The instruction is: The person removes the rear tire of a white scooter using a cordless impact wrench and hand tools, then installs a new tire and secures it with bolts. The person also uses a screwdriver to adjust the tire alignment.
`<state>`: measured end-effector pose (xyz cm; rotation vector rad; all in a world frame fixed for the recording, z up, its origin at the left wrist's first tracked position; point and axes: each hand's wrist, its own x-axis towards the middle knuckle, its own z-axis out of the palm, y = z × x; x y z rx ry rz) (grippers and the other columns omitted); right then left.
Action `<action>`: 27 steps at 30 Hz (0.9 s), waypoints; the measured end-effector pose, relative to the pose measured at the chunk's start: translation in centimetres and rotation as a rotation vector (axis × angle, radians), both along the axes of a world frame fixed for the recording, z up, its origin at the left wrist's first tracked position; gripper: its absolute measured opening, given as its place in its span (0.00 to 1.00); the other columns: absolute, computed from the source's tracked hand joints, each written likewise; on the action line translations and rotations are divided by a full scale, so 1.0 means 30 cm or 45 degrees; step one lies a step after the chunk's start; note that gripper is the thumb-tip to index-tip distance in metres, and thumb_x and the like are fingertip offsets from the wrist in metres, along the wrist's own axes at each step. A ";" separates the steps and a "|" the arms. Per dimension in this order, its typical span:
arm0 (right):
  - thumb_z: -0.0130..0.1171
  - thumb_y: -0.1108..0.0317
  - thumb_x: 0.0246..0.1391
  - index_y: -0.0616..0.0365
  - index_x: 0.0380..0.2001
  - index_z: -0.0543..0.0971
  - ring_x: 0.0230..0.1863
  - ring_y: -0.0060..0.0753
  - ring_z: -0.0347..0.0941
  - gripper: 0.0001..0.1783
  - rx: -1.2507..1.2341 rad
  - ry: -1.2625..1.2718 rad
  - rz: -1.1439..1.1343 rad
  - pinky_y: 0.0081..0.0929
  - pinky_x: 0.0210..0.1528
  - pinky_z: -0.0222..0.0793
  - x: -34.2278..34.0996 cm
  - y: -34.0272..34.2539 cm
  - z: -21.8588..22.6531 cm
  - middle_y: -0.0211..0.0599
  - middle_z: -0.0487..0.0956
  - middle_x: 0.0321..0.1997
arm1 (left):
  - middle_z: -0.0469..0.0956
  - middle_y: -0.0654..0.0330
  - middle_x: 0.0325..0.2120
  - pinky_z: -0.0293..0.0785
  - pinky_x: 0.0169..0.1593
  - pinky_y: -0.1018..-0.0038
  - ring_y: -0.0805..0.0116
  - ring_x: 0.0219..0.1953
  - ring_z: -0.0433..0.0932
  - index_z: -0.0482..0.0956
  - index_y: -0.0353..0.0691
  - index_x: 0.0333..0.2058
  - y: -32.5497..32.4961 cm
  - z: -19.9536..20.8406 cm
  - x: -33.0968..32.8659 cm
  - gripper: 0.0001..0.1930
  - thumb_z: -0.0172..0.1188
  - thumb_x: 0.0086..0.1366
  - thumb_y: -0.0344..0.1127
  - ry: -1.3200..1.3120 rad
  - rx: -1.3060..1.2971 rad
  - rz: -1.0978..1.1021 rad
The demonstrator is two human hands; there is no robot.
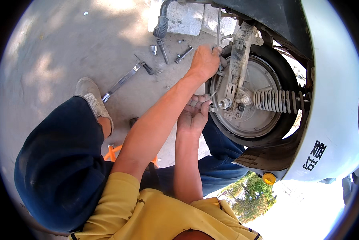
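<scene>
Left hand pinches the cable beside the wheel — right hand curled nearby, can't tell if gripping.

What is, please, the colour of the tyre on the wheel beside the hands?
The tyre is black; it shows best in the head view.

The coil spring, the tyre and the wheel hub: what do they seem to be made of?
The coil spring looks like steel: thick wound wire, greyish with a faint shine. The tyre seems rubber: black and matte. The wheel hub is probably metal, perhaps aluminium, given its dull, dusty grey face.
</scene>
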<state>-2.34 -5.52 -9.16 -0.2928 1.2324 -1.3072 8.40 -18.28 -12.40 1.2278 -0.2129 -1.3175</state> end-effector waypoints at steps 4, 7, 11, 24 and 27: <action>0.54 0.59 0.72 0.57 0.43 0.73 0.39 0.29 0.71 0.12 -0.047 -0.048 -0.062 0.31 0.53 0.73 0.038 -0.001 0.034 0.29 0.76 0.35 | 0.83 0.47 0.27 0.79 0.36 0.63 0.57 0.29 0.82 0.85 0.28 0.39 -0.023 -0.014 0.009 0.16 0.55 0.74 0.37 0.135 -0.042 -0.026; 0.54 0.61 0.73 0.60 0.41 0.73 0.37 0.28 0.71 0.12 -0.070 -0.127 -0.119 0.30 0.49 0.73 0.032 -0.027 0.027 0.29 0.75 0.33 | 0.84 0.53 0.28 0.81 0.29 0.69 0.66 0.26 0.81 0.83 0.26 0.42 -0.016 -0.015 0.021 0.14 0.55 0.76 0.33 0.162 -0.075 -0.024; 0.54 0.60 0.72 0.59 0.40 0.74 0.38 0.27 0.72 0.12 -0.052 -0.248 -0.156 0.30 0.50 0.73 0.012 -0.062 -0.015 0.29 0.76 0.34 | 0.83 0.53 0.28 0.81 0.29 0.68 0.66 0.26 0.81 0.82 0.26 0.41 0.018 0.034 0.037 0.13 0.56 0.75 0.33 0.356 -0.114 0.044; 0.55 0.54 0.73 0.50 0.36 0.76 0.40 0.25 0.72 0.14 0.120 -0.057 -0.040 0.32 0.53 0.72 0.097 -0.054 0.012 0.24 0.76 0.34 | 0.81 0.54 0.29 0.78 0.26 0.68 0.65 0.24 0.78 0.82 0.27 0.38 -0.061 0.020 0.028 0.12 0.57 0.75 0.33 0.629 0.005 0.143; 0.57 0.54 0.71 0.51 0.36 0.75 0.39 0.25 0.71 0.14 0.116 -0.039 -0.076 0.32 0.52 0.71 0.080 -0.077 -0.010 0.24 0.76 0.32 | 0.81 0.54 0.28 0.78 0.26 0.68 0.65 0.24 0.78 0.81 0.28 0.38 -0.072 0.021 0.032 0.12 0.58 0.75 0.34 0.697 0.027 0.161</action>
